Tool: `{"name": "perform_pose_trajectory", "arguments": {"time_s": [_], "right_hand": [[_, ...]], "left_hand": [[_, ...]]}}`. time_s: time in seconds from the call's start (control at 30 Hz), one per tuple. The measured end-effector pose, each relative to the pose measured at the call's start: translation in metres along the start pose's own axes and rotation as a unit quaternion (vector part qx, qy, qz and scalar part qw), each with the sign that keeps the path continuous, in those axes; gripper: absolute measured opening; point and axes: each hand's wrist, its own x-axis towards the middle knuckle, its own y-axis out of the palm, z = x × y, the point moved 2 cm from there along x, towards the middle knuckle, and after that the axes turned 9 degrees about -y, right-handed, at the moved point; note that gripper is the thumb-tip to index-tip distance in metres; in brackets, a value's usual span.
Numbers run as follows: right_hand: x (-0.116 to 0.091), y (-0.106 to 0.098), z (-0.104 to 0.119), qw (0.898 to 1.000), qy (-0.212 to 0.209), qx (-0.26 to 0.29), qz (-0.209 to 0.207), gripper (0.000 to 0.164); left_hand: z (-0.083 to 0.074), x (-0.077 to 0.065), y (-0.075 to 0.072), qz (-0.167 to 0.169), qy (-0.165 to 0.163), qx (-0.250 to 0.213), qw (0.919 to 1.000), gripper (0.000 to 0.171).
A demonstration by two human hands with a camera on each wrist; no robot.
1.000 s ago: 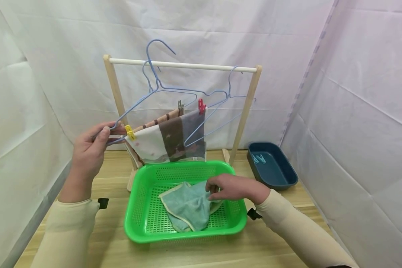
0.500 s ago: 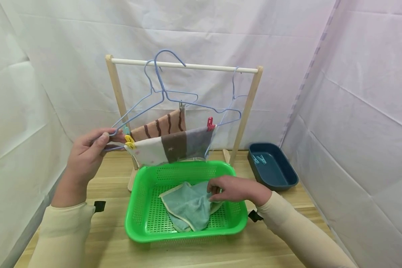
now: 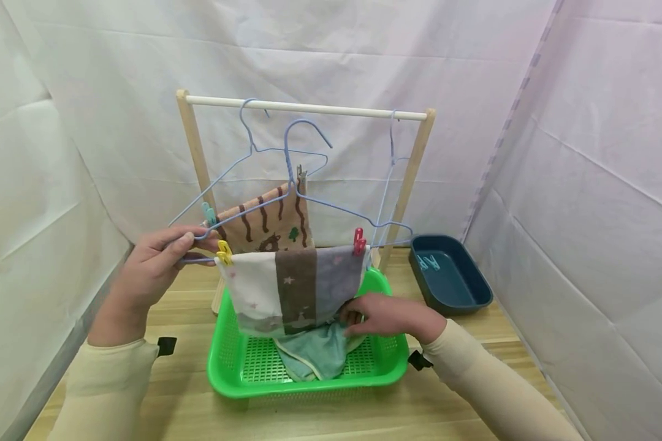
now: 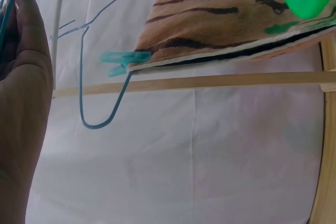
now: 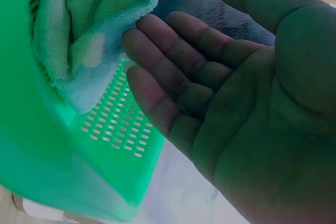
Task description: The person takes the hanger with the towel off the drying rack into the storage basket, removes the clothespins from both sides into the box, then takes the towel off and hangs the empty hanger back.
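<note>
My left hand (image 3: 157,263) pinches the left end of a blue wire hanger (image 3: 349,209), which it holds in front of the rack. From the hanger's lower bar hangs a white, brown and grey towel (image 3: 296,288), clipped by a yellow clothespin (image 3: 224,252) and a red clothespin (image 3: 359,242). Over the green basket (image 3: 308,389), my right hand (image 3: 388,315) hangs with loosely bent fingers. Its fingertips lie right by a teal towel (image 5: 97,35) in the basket, with nothing between fingers and thumb. The clipped towel covers part of the teal one in the head view.
Behind stands a wooden rack (image 3: 309,108). On it, one hanger carries a brown striped towel (image 3: 265,220) with a teal clothespin (image 4: 123,59); another blue hanger (image 3: 391,147) hangs at the right. A dark blue bin (image 3: 455,275) at right holds light blue clothespins (image 3: 429,263).
My left hand has brought the hanger and its clipped towel lower and rightward, away from the rack and over the basket. The right hand has hardly moved.
</note>
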Motion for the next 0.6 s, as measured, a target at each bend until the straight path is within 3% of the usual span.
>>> {"name": "perform_pose_trajectory", "arguments": {"time_s": [0.17,0.33,0.6], "right_hand": [[-0.004,0.002,0.004,1.0,0.007,-0.002,0.002,0.029],[-0.014,0.002,0.017,1.0,-0.013,0.008,-0.003,0.029],[-0.042,-0.013,0.054,0.996,-0.053,0.031,-0.064,0.027]], "left_hand": [[0.008,-0.003,0.0,-0.005,-0.015,0.006,0.9999,0.038],[0.015,-0.006,-0.002,-0.011,-0.021,0.014,0.9996,0.038],[0.024,-0.009,0.0,0.019,-0.01,-0.01,0.9997,0.042]]}}
